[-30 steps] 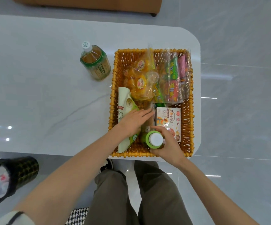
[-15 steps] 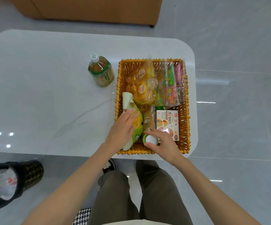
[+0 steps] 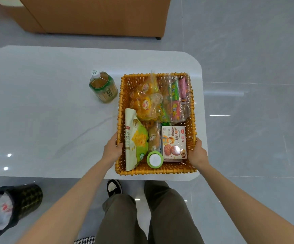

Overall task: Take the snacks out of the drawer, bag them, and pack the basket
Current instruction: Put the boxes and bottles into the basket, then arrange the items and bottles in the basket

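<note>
Leaving snacks (image 3: 137, 140); left hand (image 3: 112, 150), right hand (image 3: 198, 153) grip basket (image 3: 160, 170)

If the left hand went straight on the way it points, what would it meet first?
The left wall of the wicker basket, which the left hand grips; behind it, probably the green snack bag.

white table (image 3: 46, 111), lined bin (image 3: 24, 199); perhaps a sofa (image 3: 98, 14)

A glossy white stone-look table with rounded corners (image 3: 46, 106) stands on a polished grey tiled floor (image 3: 257, 55). Small spots of light glint near the table's front left edge. Beyond its far edge sits a tan upholstered sofa (image 3: 98, 14). Off the near left corner stands a black checked waste bin (image 3: 26, 199).
</note>
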Available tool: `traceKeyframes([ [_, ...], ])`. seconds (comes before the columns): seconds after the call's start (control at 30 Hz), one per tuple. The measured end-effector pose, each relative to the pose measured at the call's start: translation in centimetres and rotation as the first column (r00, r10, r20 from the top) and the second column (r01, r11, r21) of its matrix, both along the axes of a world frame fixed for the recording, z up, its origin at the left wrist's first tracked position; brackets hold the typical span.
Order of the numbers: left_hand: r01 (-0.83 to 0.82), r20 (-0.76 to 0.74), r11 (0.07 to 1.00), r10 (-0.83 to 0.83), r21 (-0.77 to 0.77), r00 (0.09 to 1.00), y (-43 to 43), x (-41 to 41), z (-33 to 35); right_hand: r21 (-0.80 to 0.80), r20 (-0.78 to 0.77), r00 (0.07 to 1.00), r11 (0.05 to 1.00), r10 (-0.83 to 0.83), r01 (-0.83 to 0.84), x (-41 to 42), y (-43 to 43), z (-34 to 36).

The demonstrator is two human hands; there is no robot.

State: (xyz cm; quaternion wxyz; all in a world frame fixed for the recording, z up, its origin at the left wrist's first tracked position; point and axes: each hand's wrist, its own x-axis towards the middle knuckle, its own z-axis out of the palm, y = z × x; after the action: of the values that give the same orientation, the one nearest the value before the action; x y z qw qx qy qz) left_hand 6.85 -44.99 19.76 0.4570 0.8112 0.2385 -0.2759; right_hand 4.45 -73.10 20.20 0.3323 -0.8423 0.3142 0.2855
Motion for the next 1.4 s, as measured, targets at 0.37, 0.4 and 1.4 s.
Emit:
traceKeyframes([
  [0.37,-0.048,0.032,0.998,0.046,0.041,0.998,-1.7,2.1,-0.3,-0.16,-0.027,0.997,0.985,0.066,-0.07,1.5,-2.1,-0.7],
  [0.4,-0.04,0.029,0.999,0.039,0.027,0.999,-2.3,2.6,-0.3,-0.166,-0.023,0.998,0.984,0.053,-0.056,1.9,-2.8,-0.6],
  [1.4,-0.191,0.103,0.981,0.188,0.02,0.977,6.8,8.6,10.8,-0.025,0.44,0.752,0.844,0.491,-0.536,15.0,12.5,9.8],
])
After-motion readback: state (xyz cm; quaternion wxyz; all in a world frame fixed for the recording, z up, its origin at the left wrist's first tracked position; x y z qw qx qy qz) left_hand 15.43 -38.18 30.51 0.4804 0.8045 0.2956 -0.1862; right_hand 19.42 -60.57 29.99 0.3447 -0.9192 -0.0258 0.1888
